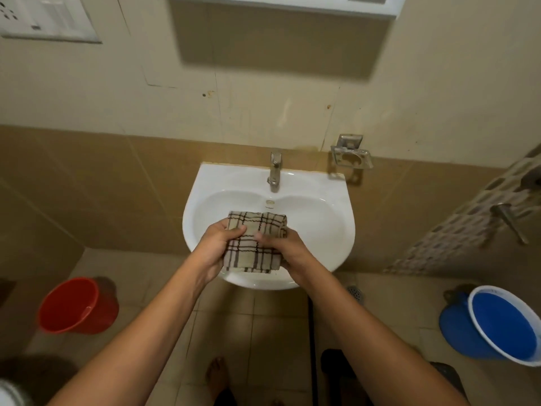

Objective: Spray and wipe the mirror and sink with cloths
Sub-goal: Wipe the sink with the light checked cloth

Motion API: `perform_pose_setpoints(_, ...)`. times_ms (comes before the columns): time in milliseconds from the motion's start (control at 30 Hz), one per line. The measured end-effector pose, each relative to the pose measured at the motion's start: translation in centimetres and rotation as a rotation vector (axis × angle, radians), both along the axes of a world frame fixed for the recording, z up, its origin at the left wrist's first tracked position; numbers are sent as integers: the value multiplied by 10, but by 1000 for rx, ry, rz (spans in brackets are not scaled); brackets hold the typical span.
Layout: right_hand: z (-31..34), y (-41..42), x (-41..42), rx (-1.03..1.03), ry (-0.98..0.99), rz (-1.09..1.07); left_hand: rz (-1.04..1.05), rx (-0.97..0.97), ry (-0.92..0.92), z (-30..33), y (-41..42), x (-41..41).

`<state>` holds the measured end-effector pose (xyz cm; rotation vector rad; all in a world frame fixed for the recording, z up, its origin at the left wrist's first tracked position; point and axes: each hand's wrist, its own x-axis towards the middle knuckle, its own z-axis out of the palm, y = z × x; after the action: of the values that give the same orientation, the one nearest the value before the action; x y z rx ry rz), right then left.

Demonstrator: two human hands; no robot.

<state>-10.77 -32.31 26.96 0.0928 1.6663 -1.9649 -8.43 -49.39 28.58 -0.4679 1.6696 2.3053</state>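
A folded beige cloth [254,241] with dark checks hangs over the front of the white wall-mounted sink [328,194]. My left hand [218,244] grips the cloth's left edge, thumb on top. My right hand [285,249] pinches its right side, thumb pressed on the fabric. A steel tap [274,170] stands at the back of the sink. Only the lower edge of the white mirror cabinet [281,4] shows at the top; its glass is out of view. No spray bottle is visible.
A red bucket [74,306] stands on the tiled floor at left, a blue bucket [497,326] at right. A metal soap holder [349,155] is fixed to the wall right of the sink, a wall tap [508,219] further right. A floor drain [355,293] and a bare foot [215,373] lie below.
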Motion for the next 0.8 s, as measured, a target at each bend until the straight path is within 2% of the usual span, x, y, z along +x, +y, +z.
perform_pose_setpoints(100, -11, 7, 5, 198, 72, -23, -3, -85, -15, -5, 10, 11)
perform_pose_setpoints(333, -13, 6, 8, 306, 86, -24, -40, -142, -75, -18, 9, 20)
perform_pose_setpoints(533, 4, -2, 1, 475, 122, -17, 1, -291, -46, -16, 6, 4)
perform_pose_setpoints(600, 10, -15, -3, 595, 175, -50, 24, -379, -22, -11, 9, -4)
perform_pose_setpoints(733, 28, -47, -12, 853, 273, -94, 91, -673, 63, 3, 10, -20)
perform_pose_setpoints(800, 40, -64, -14, 889, 304, -124, 112, -680, 113, 14, 8, -28)
